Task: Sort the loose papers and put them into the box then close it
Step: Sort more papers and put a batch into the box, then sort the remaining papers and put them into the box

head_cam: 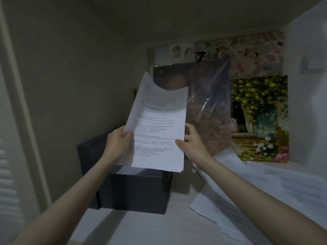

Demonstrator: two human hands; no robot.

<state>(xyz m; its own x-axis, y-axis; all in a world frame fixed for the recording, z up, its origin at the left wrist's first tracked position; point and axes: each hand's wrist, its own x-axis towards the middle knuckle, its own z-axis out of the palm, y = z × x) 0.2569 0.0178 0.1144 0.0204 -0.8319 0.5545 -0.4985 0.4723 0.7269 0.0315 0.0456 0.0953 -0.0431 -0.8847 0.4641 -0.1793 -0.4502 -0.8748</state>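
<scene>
You hold a thin stack of printed papers (pixel 157 124) upright between both hands, above the open black box (pixel 134 190). Your left hand (pixel 118 142) grips the stack's left edge with curled fingers, and your right hand (pixel 192 144) pinches its lower right edge. The box stands on a pale surface (pixel 150 228), close to the left wall. More loose sheets (pixel 235 188) lie to the right of the box. Flower pictures (pixel 260 117) lean against the back wall, one of them in plastic wrap.
</scene>
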